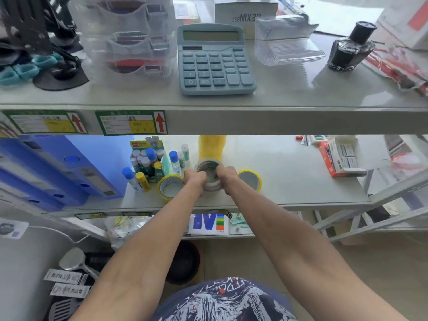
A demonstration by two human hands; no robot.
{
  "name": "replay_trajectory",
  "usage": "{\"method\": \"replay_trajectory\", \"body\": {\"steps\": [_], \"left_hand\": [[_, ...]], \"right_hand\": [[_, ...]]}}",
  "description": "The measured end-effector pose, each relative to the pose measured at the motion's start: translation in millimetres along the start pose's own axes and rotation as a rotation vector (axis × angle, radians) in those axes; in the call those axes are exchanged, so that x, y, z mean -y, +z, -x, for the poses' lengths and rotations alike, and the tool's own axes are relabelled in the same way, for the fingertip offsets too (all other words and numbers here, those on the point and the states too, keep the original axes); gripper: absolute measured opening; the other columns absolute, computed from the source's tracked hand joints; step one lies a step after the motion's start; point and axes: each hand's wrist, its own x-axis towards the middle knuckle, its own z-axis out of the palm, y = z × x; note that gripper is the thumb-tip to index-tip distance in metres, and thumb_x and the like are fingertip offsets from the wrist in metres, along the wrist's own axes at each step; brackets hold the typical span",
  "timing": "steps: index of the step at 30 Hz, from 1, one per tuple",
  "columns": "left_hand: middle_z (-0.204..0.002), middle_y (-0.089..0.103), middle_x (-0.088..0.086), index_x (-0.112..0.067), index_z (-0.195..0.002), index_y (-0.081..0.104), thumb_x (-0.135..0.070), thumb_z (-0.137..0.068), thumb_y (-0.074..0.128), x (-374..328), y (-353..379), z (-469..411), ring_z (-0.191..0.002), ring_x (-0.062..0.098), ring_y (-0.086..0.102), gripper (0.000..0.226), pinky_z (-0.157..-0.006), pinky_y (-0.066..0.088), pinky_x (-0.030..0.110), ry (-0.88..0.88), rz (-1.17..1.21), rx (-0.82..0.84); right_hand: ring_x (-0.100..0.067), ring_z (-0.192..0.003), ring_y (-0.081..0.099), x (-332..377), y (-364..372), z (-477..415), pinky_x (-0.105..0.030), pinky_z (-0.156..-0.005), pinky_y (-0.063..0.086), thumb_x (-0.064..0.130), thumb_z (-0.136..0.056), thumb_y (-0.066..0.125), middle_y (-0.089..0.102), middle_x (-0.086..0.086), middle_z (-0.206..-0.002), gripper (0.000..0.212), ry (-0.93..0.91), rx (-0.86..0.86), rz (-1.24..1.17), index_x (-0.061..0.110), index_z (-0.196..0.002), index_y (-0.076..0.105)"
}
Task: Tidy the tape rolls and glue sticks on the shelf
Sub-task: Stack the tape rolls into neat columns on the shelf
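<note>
Here, mid-frame, both hands clamp the clear tape stack (209, 176): left hand (194, 179), right hand (225, 176). Yellow tape rolls (170, 186) flank it.

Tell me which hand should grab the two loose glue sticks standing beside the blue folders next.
Left. The left hand and right hand both grip the tape stack, but the glue sticks stand on the left hand's side; the right would have to cross the stack.

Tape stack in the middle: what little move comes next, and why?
Probably slide the tape stack back beside the yellow stack. The left grip and right grip hold it just in front, with a loose left roll and right roll flanking it.
</note>
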Motion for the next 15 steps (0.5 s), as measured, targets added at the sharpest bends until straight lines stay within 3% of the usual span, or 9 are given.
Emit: {"method": "replay_trajectory", "body": {"steps": [3, 7, 9, 12, 15], "left_hand": [[-0.126, 0.059, 0.02, -0.001, -0.13, 0.049, -0.004, -0.083, 0.053, 3.5, -6.7, 0.0, -0.11, 0.034, 0.06, 0.047, -0.076, 0.047, 0.03, 0.04, -0.017, 0.029], [-0.13, 0.058, 0.019, -0.001, -0.137, 0.046, -0.007, -0.087, 0.05, 5.8, -13.2, -0.6, -0.116, 0.035, 0.057, 0.05, -0.086, 0.05, 0.034, 0.062, -0.091, 0.054], [-0.133, 0.056, 0.019, -0.002, -0.139, 0.045, -0.01, -0.088, 0.049, 2.6, -15.8, -0.8, -0.119, 0.036, 0.056, 0.051, -0.094, 0.052, 0.039, 0.062, -0.113, 0.049], [-0.135, 0.055, 0.018, -0.001, -0.138, 0.045, -0.01, -0.09, 0.049, -3.1, -18.3, 2.6, -0.121, 0.037, 0.054, 0.049, -0.088, 0.051, 0.038, 0.08, -0.157, 0.044], [-0.134, 0.055, 0.018, 0.0, -0.138, 0.046, -0.007, -0.092, 0.048, -8.2, -17.7, -1.6, -0.121, 0.036, 0.054, 0.046, -0.086, 0.049, 0.037, 0.121, -0.204, 0.047]], "right_hand": [[-0.033, -0.084, 0.056, -6.1, 3.7, 6.4, -0.031, -0.058, 0.041, 0.015, -0.078, 0.053, 0.067, -0.02, -0.108, 0.046, -0.011, 0.008, 0.045, -0.002, -0.12, 0.063], [-0.035, -0.096, 0.06, -0.6, 4.8, 17.4, -0.03, -0.057, 0.042, 0.013, -0.091, 0.046, 0.064, -0.023, -0.125, 0.041, -0.029, -0.024, 0.133, -0.002, -0.128, 0.056], [-0.036, -0.107, 0.061, 5.8, 4.8, 15.9, -0.034, -0.064, 0.046, 0.014, -0.094, 0.046, 0.061, -0.023, -0.129, 0.042, -0.044, -0.048, 0.169, -0.001, -0.132, 0.054], [-0.039, -0.119, 0.059, 13.2, 4.6, 13.1, -0.039, -0.075, 0.05, 0.014, -0.096, 0.048, 0.059, -0.022, -0.133, 0.041, -0.063, -0.081, 0.195, 0.0, -0.134, 0.053], [-0.034, -0.105, 0.056, 16.0, 3.0, 8.1, -0.036, -0.072, 0.049, 0.012, -0.098, 0.046, 0.055, -0.019, -0.131, 0.038, -0.084, -0.083, 0.175, 0.002, -0.134, 0.049]]}}
